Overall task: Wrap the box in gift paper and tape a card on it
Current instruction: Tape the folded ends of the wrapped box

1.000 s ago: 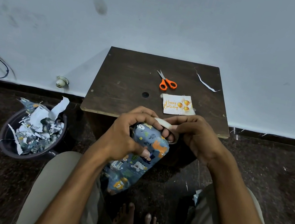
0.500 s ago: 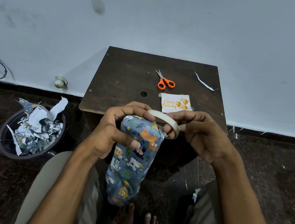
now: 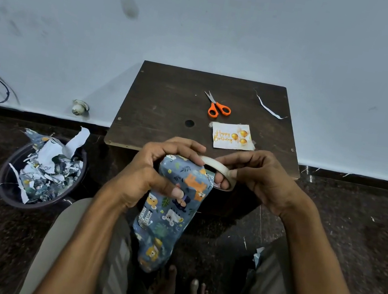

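Fingers of the left hand (image 3: 153, 178) curl round the top of the wrapped box (image 3: 171, 210), held upright over the lap just in front of the table (image 3: 170, 96). The right hand (image 3: 257, 176) pinches a tape roll (image 3: 219, 171) touching the box's upper corner. On the table lie the card (image 3: 232, 136) and, behind it, scissors (image 3: 217, 106).
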A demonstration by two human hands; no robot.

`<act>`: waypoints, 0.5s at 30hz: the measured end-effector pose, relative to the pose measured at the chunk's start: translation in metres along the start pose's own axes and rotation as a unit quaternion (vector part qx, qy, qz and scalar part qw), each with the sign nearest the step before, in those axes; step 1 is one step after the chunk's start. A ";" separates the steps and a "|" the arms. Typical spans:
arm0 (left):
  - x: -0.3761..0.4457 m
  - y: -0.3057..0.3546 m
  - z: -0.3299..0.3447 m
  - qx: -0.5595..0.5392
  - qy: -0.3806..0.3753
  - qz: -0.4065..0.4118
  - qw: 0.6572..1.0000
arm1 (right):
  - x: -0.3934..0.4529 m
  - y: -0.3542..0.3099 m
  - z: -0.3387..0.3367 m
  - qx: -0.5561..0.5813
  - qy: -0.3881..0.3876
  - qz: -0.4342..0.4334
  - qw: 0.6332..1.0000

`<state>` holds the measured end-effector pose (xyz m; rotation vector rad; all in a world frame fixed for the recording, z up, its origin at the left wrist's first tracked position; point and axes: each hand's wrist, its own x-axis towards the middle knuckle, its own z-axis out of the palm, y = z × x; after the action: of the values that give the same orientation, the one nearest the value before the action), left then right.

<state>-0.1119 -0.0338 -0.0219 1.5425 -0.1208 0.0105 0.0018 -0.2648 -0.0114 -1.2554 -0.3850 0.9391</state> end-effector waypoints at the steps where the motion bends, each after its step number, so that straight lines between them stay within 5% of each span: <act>1: 0.000 0.000 0.001 0.027 -0.008 -0.013 1.000 | 0.000 0.000 0.001 -0.008 0.011 0.003 1.000; 7: 0.002 -0.002 0.024 0.103 -0.046 -0.078 0.991 | 0.001 0.000 0.009 -0.015 0.031 0.017 0.999; 15: 0.003 0.003 0.015 0.026 -0.024 -0.027 0.999 | 0.002 -0.003 0.002 -0.024 0.059 -0.009 0.998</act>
<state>-0.1107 -0.0491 -0.0181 1.5976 -0.1180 -0.0663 0.0025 -0.2621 -0.0082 -1.3421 -0.3271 0.8414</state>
